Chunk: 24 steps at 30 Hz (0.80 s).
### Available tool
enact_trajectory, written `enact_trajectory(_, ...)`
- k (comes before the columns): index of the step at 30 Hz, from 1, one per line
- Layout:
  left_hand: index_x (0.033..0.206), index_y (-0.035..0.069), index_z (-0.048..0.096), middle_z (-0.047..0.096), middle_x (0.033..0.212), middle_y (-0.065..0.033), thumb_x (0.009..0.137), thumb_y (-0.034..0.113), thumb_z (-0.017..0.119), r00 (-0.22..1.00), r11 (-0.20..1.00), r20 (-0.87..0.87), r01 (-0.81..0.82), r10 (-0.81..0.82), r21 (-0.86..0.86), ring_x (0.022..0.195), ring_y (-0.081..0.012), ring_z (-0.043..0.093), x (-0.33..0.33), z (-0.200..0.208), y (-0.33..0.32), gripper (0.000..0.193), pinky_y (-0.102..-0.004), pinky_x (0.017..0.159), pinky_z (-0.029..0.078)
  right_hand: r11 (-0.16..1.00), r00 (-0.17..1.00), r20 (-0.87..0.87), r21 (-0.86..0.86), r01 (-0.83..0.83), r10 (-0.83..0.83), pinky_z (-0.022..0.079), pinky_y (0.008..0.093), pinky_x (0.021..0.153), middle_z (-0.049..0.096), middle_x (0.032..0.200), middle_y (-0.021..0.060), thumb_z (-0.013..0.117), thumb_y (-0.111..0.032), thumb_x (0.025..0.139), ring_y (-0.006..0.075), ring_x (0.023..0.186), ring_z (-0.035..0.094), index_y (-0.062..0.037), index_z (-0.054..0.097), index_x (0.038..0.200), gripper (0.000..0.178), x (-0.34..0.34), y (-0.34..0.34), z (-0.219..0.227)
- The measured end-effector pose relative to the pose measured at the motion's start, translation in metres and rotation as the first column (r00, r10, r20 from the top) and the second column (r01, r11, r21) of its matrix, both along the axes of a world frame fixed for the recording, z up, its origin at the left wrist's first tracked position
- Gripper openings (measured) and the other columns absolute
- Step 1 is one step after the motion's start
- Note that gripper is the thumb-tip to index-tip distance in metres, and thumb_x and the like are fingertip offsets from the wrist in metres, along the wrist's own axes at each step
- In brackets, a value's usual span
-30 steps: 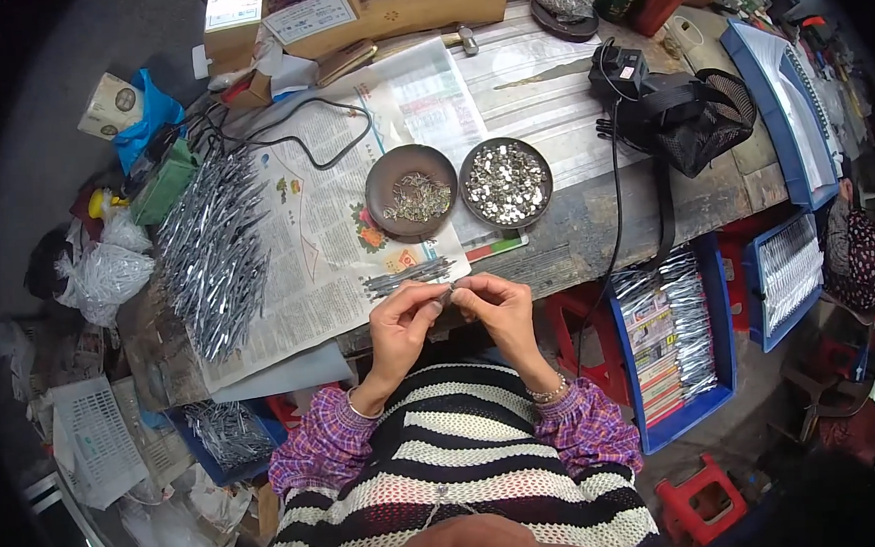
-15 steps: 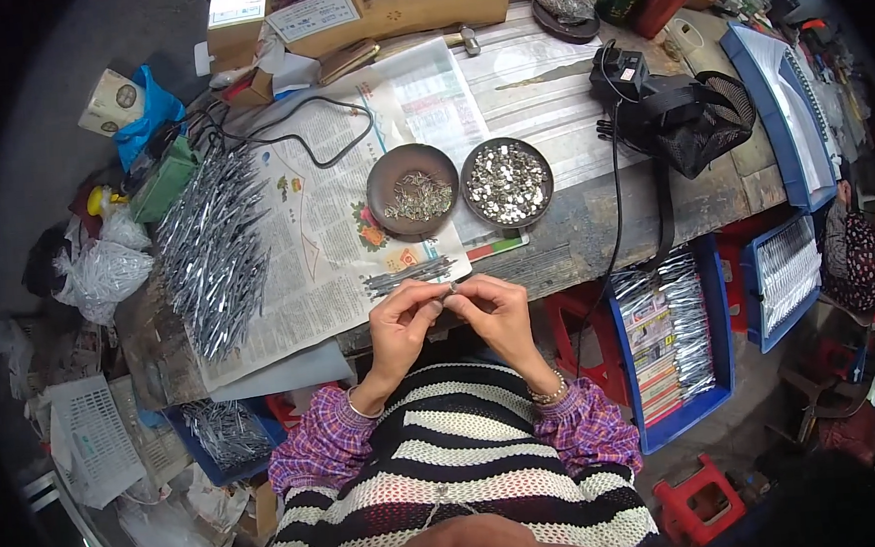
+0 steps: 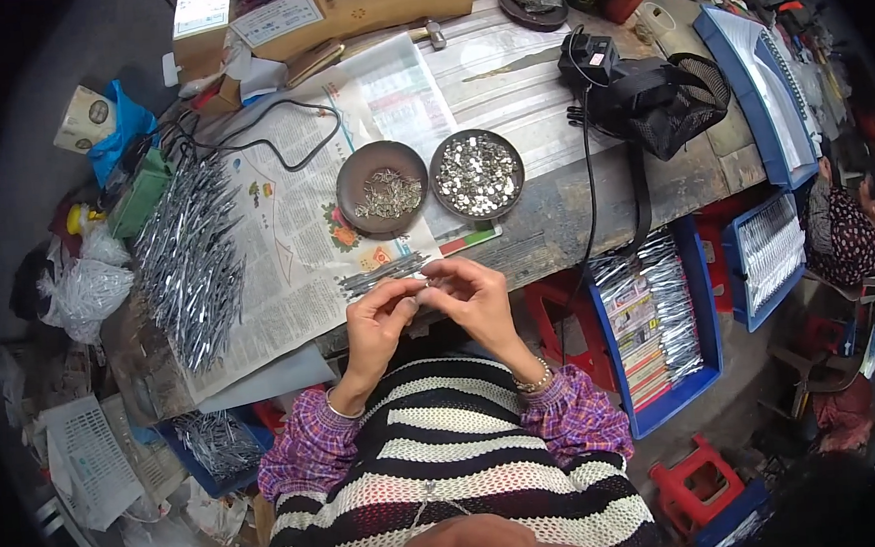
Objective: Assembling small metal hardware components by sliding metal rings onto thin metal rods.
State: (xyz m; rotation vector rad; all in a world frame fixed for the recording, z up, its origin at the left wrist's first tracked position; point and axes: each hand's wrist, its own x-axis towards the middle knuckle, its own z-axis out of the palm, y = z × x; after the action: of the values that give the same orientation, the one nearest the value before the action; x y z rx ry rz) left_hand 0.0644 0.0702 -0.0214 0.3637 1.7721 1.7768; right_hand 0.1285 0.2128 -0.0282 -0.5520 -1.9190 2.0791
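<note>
My left hand [image 3: 373, 328] and my right hand [image 3: 480, 306] meet at the front edge of the workbench. Thumbs and fingertips pinch around something small that I cannot make out. Just beyond them, several slim metal strips [image 3: 383, 276] lie in a row on the newspaper [image 3: 284, 223]. Farther back stand two round dishes side by side: a brown dish [image 3: 359, 168] with tiny brass-coloured metal parts [image 3: 391, 193] and a dark dish [image 3: 434, 181] full of small shiny silver pieces [image 3: 479, 174].
Left on the newspaper is a big heap of slim metal strips [image 3: 191, 263]. A hammer [image 3: 433, 34], a black cable [image 3: 301, 164] and a black mesh bag [image 3: 683, 103] lie farther back. Blue trays [image 3: 719, 336] of strips and a red stool [image 3: 699, 483] stand right. Another person [image 3: 840, 214] sits far right.
The whole scene has shifted leftward in view. My right fingers are now raised and more arched, while both hands stay together at the bench edge.
</note>
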Motion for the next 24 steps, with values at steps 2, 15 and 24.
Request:
enact_trajectory(2, 0.100, -0.002, 0.063, 0.057, 0.082, -0.0006, 0.083, -0.003, 0.055, 1.000, 1.000, -0.003, 0.010, -0.010, -0.011, 0.067, -0.0052, 0.049, 0.000, 0.004, 0.000, 0.019, -0.0174, 0.060, 0.040, 0.981, 0.991, 0.044, -0.146, 0.130, -0.125, 0.043, 0.0165, 0.054, 0.061, 0.078, 0.0002, 0.069, -0.004, 0.074, 0.0027, 0.062, 0.054, 0.0013, 0.064, 0.090, 0.018, 0.000, 0.001, -0.012)
enact_trajectory(15, 0.102, 0.001, 0.061, 0.058, 0.086, 0.0023, 0.085, 0.002, 0.057, 0.994, 0.999, 0.099, -0.040, 0.043, -0.033, 0.070, -0.0028, 0.048, -0.001, 0.005, 0.001, 0.018, -0.0161, 0.061, 0.038, 0.915, 0.999, -0.032, -0.403, 0.027, -0.043, 0.040, 0.0156, 0.061, 0.046, 0.077, -0.0059, 0.064, 0.000, 0.078, 0.0021, 0.068, 0.046, -0.0006, 0.060, 0.097, 0.019, 0.002, 0.009, -0.014)
enact_trajectory(24, 0.103, 0.001, 0.061, 0.058, 0.087, 0.0002, 0.085, 0.004, 0.058, 0.996, 1.000, 0.085, -0.015, 0.016, -0.008, 0.069, -0.0034, 0.047, -0.004, 0.003, 0.000, 0.019, -0.0166, 0.059, 0.037, 0.901, 0.997, -0.068, -0.433, -0.011, -0.021, 0.038, 0.0164, 0.059, 0.049, 0.074, -0.0062, 0.060, -0.008, 0.083, 0.0016, 0.064, 0.044, -0.0029, 0.060, 0.099, 0.017, 0.005, 0.013, -0.016)
